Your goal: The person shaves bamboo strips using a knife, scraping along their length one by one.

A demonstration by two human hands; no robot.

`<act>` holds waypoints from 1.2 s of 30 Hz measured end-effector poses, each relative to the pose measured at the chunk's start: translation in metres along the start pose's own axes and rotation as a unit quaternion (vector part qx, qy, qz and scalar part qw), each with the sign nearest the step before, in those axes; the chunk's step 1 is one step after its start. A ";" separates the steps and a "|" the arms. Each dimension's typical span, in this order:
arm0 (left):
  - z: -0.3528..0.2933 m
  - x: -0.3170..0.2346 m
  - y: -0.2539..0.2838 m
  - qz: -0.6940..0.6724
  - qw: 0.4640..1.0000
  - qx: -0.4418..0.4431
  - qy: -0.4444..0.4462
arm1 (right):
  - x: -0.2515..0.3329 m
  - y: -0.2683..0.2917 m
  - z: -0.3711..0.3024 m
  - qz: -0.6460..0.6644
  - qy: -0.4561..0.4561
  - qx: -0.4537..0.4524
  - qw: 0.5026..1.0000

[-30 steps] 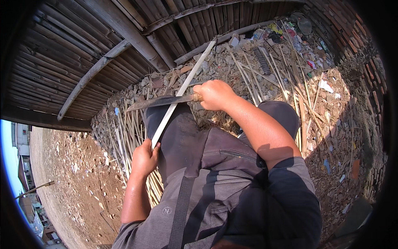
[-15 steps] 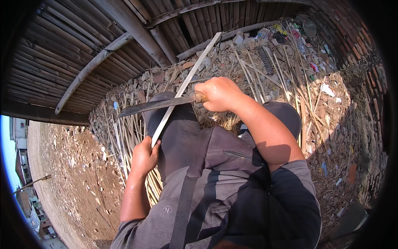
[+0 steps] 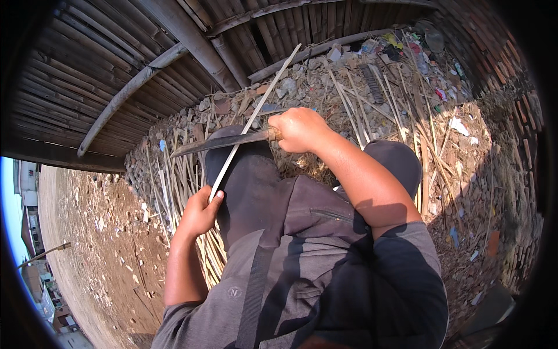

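My left hand (image 3: pixel 199 214) is closed round the near end of a long, pale bamboo strip (image 3: pixel 250 121), which slants up and away to the right past my left knee. My right hand (image 3: pixel 299 130) grips the wooden handle of a machete (image 3: pixel 215 142). Its dark blade points left and lies across the strip, above my left thigh. The blade and strip touch or nearly touch where they cross; the exact contact is too small to tell.
Several cut bamboo strips (image 3: pixel 212 254) lie in a pile beside my left leg, and more sticks (image 3: pixel 427 145) lie to the right. A bamboo-slat wall (image 3: pixel 87 99) stands at the far left, a brick wall (image 3: pixel 523 145) at right. Rubble and litter (image 3: pixel 407 52) cover the ground.
The strip has turned, its visible face now narrower, and its far end has shifted slightly left. My right hand and the machete have moved a little left.
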State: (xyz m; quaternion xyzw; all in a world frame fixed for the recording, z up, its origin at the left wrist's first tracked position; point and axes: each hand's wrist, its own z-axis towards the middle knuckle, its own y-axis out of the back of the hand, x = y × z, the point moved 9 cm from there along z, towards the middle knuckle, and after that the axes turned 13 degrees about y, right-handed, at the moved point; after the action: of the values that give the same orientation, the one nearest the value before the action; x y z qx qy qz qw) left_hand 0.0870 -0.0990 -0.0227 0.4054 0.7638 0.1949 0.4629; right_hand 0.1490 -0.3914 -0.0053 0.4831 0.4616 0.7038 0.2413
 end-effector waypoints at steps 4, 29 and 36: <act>0.002 -0.004 -0.001 0.008 1.000 -0.015 0.002 | -0.094 0.006 -0.017 0.090 -0.191 -0.101 0.972; -0.014 -0.027 0.002 0.131 0.985 -0.107 -0.042 | -0.050 -0.004 -0.004 0.075 -0.118 0.055 0.989; -0.014 -0.025 0.012 0.140 0.985 -0.093 -0.025 | -0.064 0.000 -0.007 0.106 -0.152 -0.054 0.981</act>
State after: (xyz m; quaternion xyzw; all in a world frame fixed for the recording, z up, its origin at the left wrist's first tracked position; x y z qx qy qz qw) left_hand 0.0863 -0.1106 0.0059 0.4684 0.6657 0.3181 0.4861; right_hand 0.1698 -0.4449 -0.0350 0.6167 0.3277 0.6675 0.2584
